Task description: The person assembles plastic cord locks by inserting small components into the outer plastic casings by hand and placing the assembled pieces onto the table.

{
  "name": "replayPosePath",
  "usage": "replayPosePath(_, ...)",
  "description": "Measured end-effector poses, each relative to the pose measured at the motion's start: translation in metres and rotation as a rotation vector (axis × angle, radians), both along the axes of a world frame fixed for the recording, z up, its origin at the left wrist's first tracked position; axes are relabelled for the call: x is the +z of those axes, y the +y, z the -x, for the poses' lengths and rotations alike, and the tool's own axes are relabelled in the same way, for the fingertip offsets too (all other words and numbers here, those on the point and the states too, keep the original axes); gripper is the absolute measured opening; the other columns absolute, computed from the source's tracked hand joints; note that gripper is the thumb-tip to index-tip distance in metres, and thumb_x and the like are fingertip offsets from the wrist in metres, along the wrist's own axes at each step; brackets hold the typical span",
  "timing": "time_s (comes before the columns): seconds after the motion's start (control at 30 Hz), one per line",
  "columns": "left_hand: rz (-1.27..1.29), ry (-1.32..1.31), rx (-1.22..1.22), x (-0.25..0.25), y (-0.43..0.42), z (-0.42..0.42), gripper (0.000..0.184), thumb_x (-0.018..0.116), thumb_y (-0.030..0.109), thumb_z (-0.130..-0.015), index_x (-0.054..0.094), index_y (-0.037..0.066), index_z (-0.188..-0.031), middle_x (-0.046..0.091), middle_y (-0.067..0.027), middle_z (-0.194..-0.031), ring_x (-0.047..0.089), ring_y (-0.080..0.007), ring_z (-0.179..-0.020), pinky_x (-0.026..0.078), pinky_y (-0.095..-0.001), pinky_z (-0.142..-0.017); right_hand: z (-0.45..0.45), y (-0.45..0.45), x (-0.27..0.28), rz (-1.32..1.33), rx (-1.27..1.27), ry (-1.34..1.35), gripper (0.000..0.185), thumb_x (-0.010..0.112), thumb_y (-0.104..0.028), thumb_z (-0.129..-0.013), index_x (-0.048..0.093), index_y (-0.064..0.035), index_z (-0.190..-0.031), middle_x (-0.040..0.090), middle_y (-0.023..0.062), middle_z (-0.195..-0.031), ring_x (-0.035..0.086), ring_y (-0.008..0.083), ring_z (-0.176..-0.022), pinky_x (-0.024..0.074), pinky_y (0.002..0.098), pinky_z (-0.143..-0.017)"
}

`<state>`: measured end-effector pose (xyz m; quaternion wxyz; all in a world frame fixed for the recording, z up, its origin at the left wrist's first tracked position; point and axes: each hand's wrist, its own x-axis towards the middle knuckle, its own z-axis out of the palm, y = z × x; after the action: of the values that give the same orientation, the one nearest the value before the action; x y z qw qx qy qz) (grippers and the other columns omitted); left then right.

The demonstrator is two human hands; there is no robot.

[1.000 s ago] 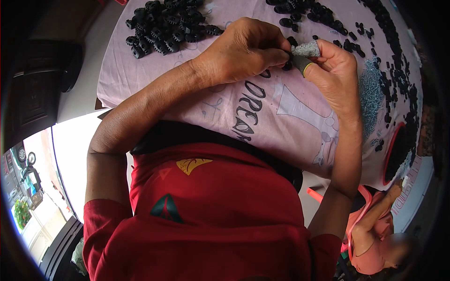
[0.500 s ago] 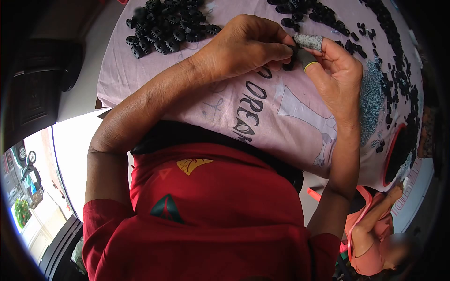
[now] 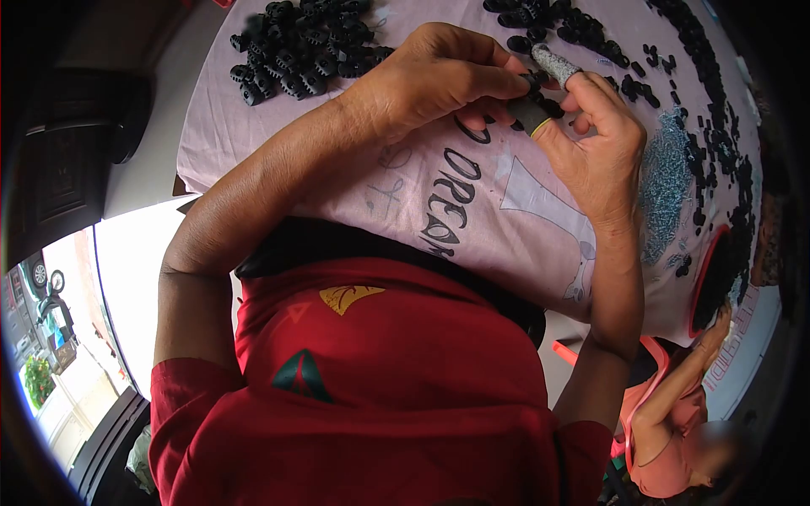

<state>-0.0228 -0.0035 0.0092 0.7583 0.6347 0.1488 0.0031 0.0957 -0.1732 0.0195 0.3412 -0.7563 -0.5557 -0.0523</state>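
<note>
My left hand [image 3: 447, 80] is closed, with its thumb and fingers pinching a small black plastic cord lock [image 3: 535, 83]. Gripping the same piece from the other side is my right hand [image 3: 599, 143], which wears a grey speckled cover on the index finger and a dark one with a yellow edge on the thumb. Fingers hide most of the piece. A pile of black cord locks [image 3: 295, 51] lies beyond my left forearm. Past my right hand are loose black parts [image 3: 582, 34] and a heap of tiny silvery-blue springs [image 3: 666, 185].
A pink printed cloth [image 3: 371, 185] covers the table. More small black parts [image 3: 709, 84] form a long band along its right side. A red-rimmed container [image 3: 699, 295] holds dark pieces at the right edge. A co-worker [image 3: 666, 438] sits at lower right, one arm reaching the table.
My right hand has shifted slightly left, its thumb pushing in and its index finger lifting along the piece. My left hand stays nearly in place. The co-worker's arm has reached further up.
</note>
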Motion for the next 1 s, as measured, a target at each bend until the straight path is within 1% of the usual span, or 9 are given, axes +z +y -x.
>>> replayPosePath(0.23,-0.045,0.021,0.011,0.002,-0.003,0.001,0.035,0.070,0.024,-0.092,0.067,-0.003,-0.115,0.071,-0.0081,-0.101,0.067,-0.0115,-0.085,0.055,-0.0230,-0.068,-0.001,0.002,-0.005,-0.041,0.010,-0.155,0.031,0.083,-0.010,-0.062,0.064,-0.0016,-0.085,0.064,0.0088,-0.081,0.064,0.0280,-0.074,0.0539,0.0360,-0.067)
replayPosePath(0.3,-0.038,0.014,0.016,0.002,-0.003,0.001,0.036,0.069,0.024,-0.093,0.067,-0.003,-0.115,0.071,-0.0080,-0.101,0.067,-0.0116,-0.084,0.056,-0.0234,-0.068,0.000,0.003,-0.006,-0.087,0.018,-0.205,0.031,0.082,-0.009,-0.060,0.065,-0.0018,-0.085,0.065,0.0089,-0.081,0.064,0.0278,-0.074,0.0541,0.0361,-0.067)
replayPosePath(0.43,0.025,0.005,0.007,0.003,-0.001,0.002,0.036,0.068,0.025,-0.094,0.067,-0.003,-0.117,0.071,-0.0085,-0.103,0.068,-0.0112,-0.083,0.055,-0.0219,-0.065,-0.002,0.004,-0.007,-0.129,0.000,-0.268,0.030,0.081,-0.008,-0.059,0.065,-0.0023,-0.084,0.065,0.0086,-0.081,0.065,0.0270,-0.074,0.0543,0.0359,-0.066)
replayPosePath(0.53,-0.029,-0.006,-0.002,0.003,-0.004,0.002,0.036,0.068,0.026,-0.094,0.068,-0.003,-0.115,0.072,-0.0083,-0.101,0.069,-0.0105,-0.081,0.053,-0.0206,-0.062,-0.002,0.003,-0.006,-0.127,0.002,-0.317,0.030,0.080,-0.008,-0.059,0.066,-0.0025,-0.084,0.065,0.0082,-0.081,0.065,0.0266,-0.074,0.0545,0.0354,-0.066)
replayPosePath(0.63,-0.066,0.003,0.009,0.000,-0.005,0.002,0.033,0.068,0.027,-0.094,0.070,-0.001,-0.110,0.073,-0.0068,-0.097,0.068,-0.0091,-0.079,0.052,-0.0199,-0.060,-0.004,0.001,-0.007,-0.130,0.021,-0.386,0.033,0.086,-0.013,-0.066,0.065,0.0001,-0.089,0.065,0.0096,-0.083,0.065,0.0237,-0.072,0.0537,0.0332,-0.064)
replayPosePath(0.8,-0.075,0.022,0.041,0.002,-0.008,0.003,0.028,0.068,0.028,-0.094,0.073,0.002,-0.104,0.073,-0.0044,-0.092,0.068,-0.0070,-0.077,0.050,-0.0194,-0.058,0.002,0.002,-0.008,-0.105,-0.021,-0.339,0.032,0.085,-0.014,-0.067,0.065,-0.0002,-0.089,0.064,0.0089,-0.080,0.065,0.0230,-0.069,0.0528,0.0328,-0.061)
replayPosePath(0.9,-0.108,0.027,0.045,0.001,-0.007,0.002,0.028,0.067,0.023,-0.095,0.071,0.000,-0.110,0.074,-0.0099,-0.095,0.071,-0.0133,-0.076,0.056,-0.0225,-0.059,0.002,0.002,-0.010,-0.111,-0.029,-0.343,0.031,0.084,-0.013,-0.068,0.065,-0.0003,-0.089,0.064,0.0084,-0.079,0.064,0.0228,-0.068,0.0524,0.0327,-0.060)
replayPosePath(0.93,-0.076,0.027,0.030,0.001,-0.006,0.002,0.028,0.067,0.023,-0.095,0.071,0.000,-0.110,0.074,-0.0100,-0.095,0.071,-0.0135,-0.077,0.056,-0.0227,-0.060,0.002,0.002,-0.011,-0.117,-0.029,-0.345,0.031,0.083,-0.013,-0.069,0.065,-0.0004,-0.089,0.064,0.0083,-0.079,0.064,0.0228,-0.067,0.0523,0.0327,-0.060)
replayPosePath(1.0,-0.012,0.027,-0.002,0.003,-0.001,0.002,0.029,0.066,0.024,-0.096,0.071,0.000,-0.110,0.074,-0.0103,-0.095,0.071,-0.0141,-0.077,0.056,-0.0230,-0.060,0.001,0.003,-0.012,-0.136,-0.038,-0.351,0.028,0.081,-0.010,-0.065,0.065,-0.0020,-0.087,0.065,0.0083,-0.080,0.065,0.0256,-0.070,0.0538,0.0349,-0.063)
